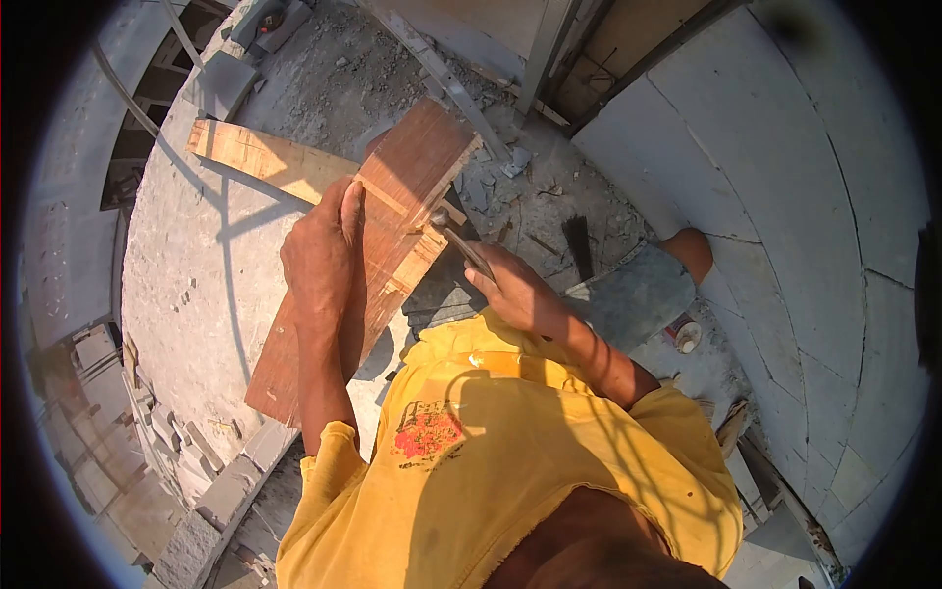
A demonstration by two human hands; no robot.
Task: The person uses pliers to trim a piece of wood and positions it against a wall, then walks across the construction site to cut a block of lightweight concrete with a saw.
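- The left hand [319, 245], left of the frame's centre, is closed on the near long edge of a board, its thumb lying along the wood; the rest of its grip is partly hidden.
- The right hand [512, 290], just right of centre, has its fingers curled closed around the handle of a hammer [469, 249].
- The hammer slants up and left; its small metal head is at the board's right edge, and whether the two touch cannot be told.
- The board [381, 257], reddish brown, runs tilted through the middle, from upper centre down to the lower left.
- Pale wood [419, 263] shows along the board's right edge, just below the hammer head.
- A plank [260, 165], lighter in colour, reaches from the upper left toward the board, which covers its right end.
- A yellow shirt [530, 422] with a red print [429, 432] fills the lower centre.
- A grey trouser leg [633, 299] stretches to the right of the right hand.
- Rubble [343, 74] lies at upper centre, beside a metal bar [444, 80].
- Grey blocks [228, 491] lie at the lower left.
- A pale panelled wall [834, 255] takes up the right side.
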